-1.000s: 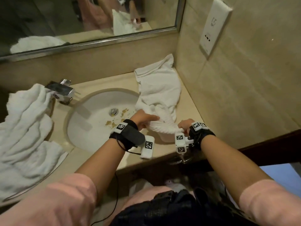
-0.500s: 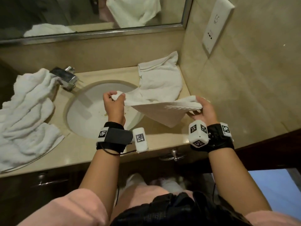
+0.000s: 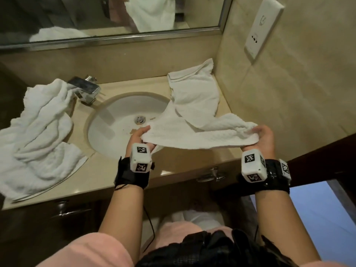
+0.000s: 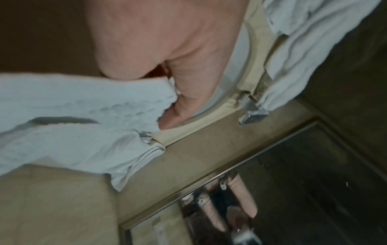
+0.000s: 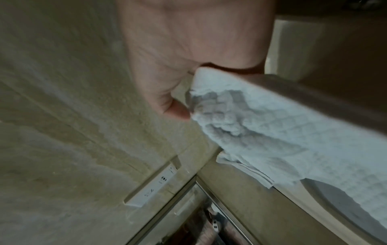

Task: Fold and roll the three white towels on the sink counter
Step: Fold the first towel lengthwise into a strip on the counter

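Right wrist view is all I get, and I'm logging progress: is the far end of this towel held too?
Observer: Yes. The left hand pinches the towel's other end, above the sink.
Operator: Any towels outside my view?
Observer: A crumpled towel pile lies on the counter left of the sink, against the faucet. It is neither folded nor rolled.
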